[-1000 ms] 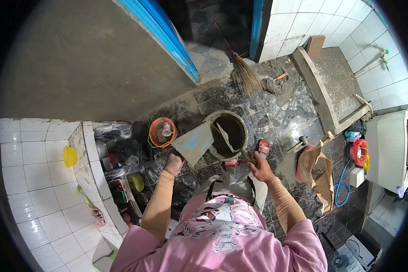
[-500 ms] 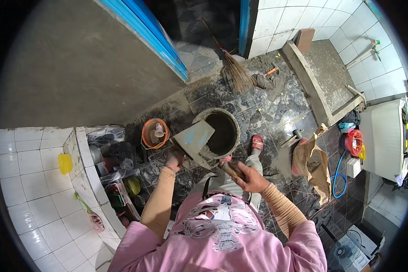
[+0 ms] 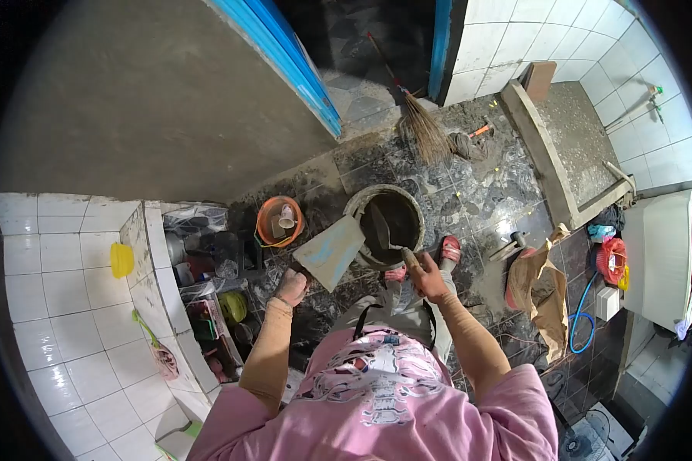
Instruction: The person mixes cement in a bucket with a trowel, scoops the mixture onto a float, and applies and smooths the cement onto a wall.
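My left hand (image 3: 292, 288) is closed at the near left corner of a flat grey board (image 3: 329, 253) with pale blue smears. The board tilts beside the rim of a round mortar bucket (image 3: 418, 230). In my right hand (image 3: 430, 280) is the wooden handle of a trowel (image 3: 380, 225). Its pointed blade reaches over the bucket's mouth, against dark wet mortar (image 3: 400, 219). Whether the blade tip touches the mortar, I cannot tell.
An orange bucket (image 3: 266, 223) with a cup inside stands left of the mortar bucket. Ahead lie a straw broom (image 3: 423, 131) and an orange-handled hammer (image 3: 478, 131). At right are a torn paper sack (image 3: 542, 300), a blue hose (image 3: 579, 315) and a low concrete curb (image 3: 542, 154).
The trowel has moved from the board's near edge into the bucket's mouth, with my right hand further forward. The board has swung lower and left of the bucket. The whole view has shifted slightly.
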Motion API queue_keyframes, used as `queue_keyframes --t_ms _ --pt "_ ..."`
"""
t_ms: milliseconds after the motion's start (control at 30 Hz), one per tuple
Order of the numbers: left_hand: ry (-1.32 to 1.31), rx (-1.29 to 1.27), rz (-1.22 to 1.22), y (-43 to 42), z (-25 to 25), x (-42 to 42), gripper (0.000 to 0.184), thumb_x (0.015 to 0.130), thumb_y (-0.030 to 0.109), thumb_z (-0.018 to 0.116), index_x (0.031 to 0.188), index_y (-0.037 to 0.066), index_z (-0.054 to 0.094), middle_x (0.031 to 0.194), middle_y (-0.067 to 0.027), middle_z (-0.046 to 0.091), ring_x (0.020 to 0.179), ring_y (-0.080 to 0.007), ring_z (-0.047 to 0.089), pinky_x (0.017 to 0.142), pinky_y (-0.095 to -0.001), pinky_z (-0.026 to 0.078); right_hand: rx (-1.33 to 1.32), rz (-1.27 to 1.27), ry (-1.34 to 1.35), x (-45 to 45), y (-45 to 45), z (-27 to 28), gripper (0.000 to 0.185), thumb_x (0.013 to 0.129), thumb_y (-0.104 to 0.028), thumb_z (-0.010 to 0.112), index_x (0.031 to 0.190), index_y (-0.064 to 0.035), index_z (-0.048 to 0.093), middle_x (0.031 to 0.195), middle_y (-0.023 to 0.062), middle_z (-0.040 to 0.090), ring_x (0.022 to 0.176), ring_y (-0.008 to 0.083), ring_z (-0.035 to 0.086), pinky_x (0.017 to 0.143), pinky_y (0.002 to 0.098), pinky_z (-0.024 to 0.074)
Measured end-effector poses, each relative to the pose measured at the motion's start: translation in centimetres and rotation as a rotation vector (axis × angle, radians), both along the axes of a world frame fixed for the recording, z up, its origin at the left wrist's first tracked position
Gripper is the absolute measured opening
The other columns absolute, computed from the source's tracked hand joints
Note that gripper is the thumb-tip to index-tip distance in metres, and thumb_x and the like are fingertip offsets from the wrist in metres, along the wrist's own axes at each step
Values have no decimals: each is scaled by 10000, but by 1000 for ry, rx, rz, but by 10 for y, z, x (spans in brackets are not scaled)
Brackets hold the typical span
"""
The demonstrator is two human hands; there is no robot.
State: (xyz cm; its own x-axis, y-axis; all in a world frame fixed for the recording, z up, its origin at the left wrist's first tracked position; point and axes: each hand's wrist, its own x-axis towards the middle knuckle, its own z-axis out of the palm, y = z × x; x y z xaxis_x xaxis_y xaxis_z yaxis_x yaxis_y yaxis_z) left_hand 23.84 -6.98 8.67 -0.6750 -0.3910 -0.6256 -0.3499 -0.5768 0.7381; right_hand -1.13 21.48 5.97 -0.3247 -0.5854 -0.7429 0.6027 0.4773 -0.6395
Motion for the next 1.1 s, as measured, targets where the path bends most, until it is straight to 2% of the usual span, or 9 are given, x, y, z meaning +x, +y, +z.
queue_keyframes --t_ms 67,233,367,533,633,767,1033,1067,1100 --pt "4 -35 150 16 25 -14 323 895 119 463 1203 85 555 1038 -10 617 752 -71 535 592 -248 416 -58 -13 294 24 3 -79 313 933 -214 531 1189 -46 464 821 47 571 582 107 494 502 263 402" --pt "4 -7 16 3 -15 40 211 894 82 494 1048 70 637 860 4 628 677 -104 534 593 -253 399 -214 -174 172 33 -8 -65 330 921 -205 530 1200 -38 472 765 12 551 528 74 456 430 249 360" --pt "-43 47 95 11 -5 25 153 815 87 512 863 40 649 789 0 598 700 -88 507 590 -255 368 -96 58 567 30 -10 -76 324 894 -221 569 1137 -14 521 940 161 654 850 228 627 752 346 484" --pt "-8 -39 82 26 3 13 364 800 21 456 1124 1 621 1092 -52 638 964 -166 599 889 -287 449 74 159 772 40 -4 -125 405 871 -127 549 1231 25 446 975 144 642 884 205 633 776 306 505" --pt "-89 -116 30 26 12 12 380 792 15 448 1134 -17 613 1088 -47 632 975 -161 581 885 -290 439 -110 2 694 46 2 -122 438 863 -132 560 1252 36 450 1074 190 636 934 220 640 801 324 505" --pt "-72 -160 21 26 -4 18 406 777 9 436 1141 -17 614 1075 -50 626 951 -148 547 875 -281 417 9 38 730 47 10 -91 447 825 -202 609 1216 -20 491 1052 269 623 1024 432 592 857 421 477" --pt "-123 -344 -94 27 -20 21 403 744 73 446 1085 0 646 858 0 604 682 -110 429 667 -269 391 44 99 593 53 21 -85 449 867 -127 587 1254 53 447 1213 211 580 1148 287 567 959 349 433" --pt "-123 -348 -99 26 -22 19 395 743 80 451 1074 0 651 819 8 593 653 -107 409 638 -274 382 3 33 728 58 20 -93 419 830 -164 605 1206 -22 486 1058 260 630 1032 434 592 868 432 473" --pt "-122 -353 -104 25 -24 16 387 743 86 455 1062 0 656 779 15 582 623 -104 389 608 -280 372 -24 20 735 55 17 -88 418 828 -161 606 1203 -20 486 1060 260 630 1036 433 591 869 431 472"
